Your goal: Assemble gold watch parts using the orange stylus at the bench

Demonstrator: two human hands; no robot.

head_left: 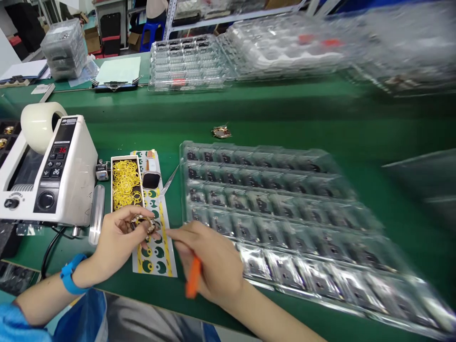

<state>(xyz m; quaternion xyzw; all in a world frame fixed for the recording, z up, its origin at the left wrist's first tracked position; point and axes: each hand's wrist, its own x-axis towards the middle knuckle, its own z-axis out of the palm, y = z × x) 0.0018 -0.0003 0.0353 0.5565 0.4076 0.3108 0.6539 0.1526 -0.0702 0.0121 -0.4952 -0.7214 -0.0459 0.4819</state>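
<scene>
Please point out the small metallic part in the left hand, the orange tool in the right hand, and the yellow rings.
Small metallic part (154, 225): head view, on its uncovered right side.
Orange tool (193, 278): head view, on its exposed orange length.
Yellow rings (124, 183): head view, mid-heap.

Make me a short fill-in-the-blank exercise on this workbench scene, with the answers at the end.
1. The band on the wrist of the left hand, which holds a small part, is coloured ____.
2. The right hand holds a tool whose handle is coloured ____.
3. The lit display on the white dispenser reads ____.
4. The rings heaped in the box are coloured ____.

Missing words: blue; orange; 36; yellow.
</scene>
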